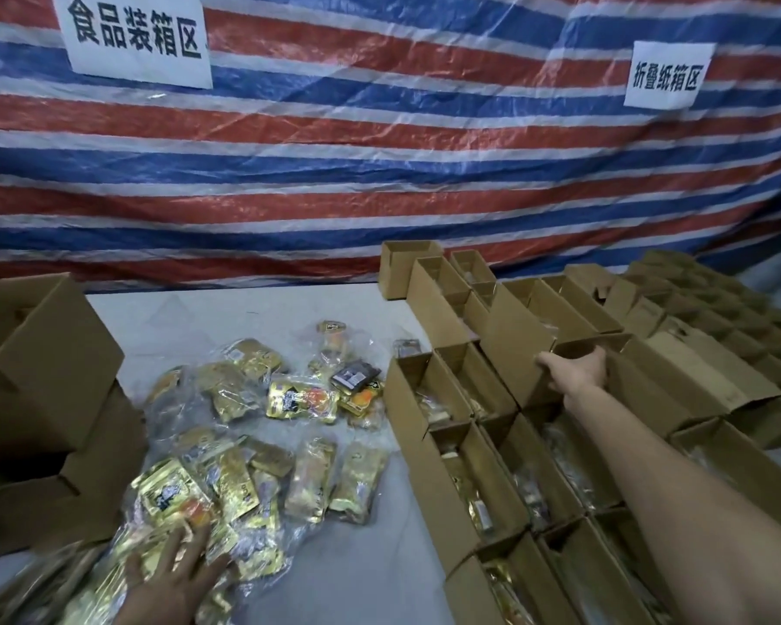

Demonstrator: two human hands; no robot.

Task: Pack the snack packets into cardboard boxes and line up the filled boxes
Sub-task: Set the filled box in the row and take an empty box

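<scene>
Fingers [598,354] of the right hand [576,372] are curled over the near end rim of an open cardboard box [519,340], thumb out on the left side, so the hand is clamped on that rim with the arm stretched far forward. That box sits tilted among the others at the back of the block; from where I stand I cannot tell what is inside it. Nearer, the left hand [177,575] lies flat with its fingers [199,545] spread apart, pressing on the near edge of a loose heap of snack packets [262,471], gold and clear wrappers scattered over the white table [370,557]. To the right of the heap, open filled boxes [470,466] stand side by side in rows, touching, with packets showing inside them. More boxes [718,318] are packed tightly at the far right. On the left stands a stack of bigger cartons [41,363], open. Behind everything hangs a red, white and blue striped tarp [379,173] carrying two white paper signs [136,38].
</scene>
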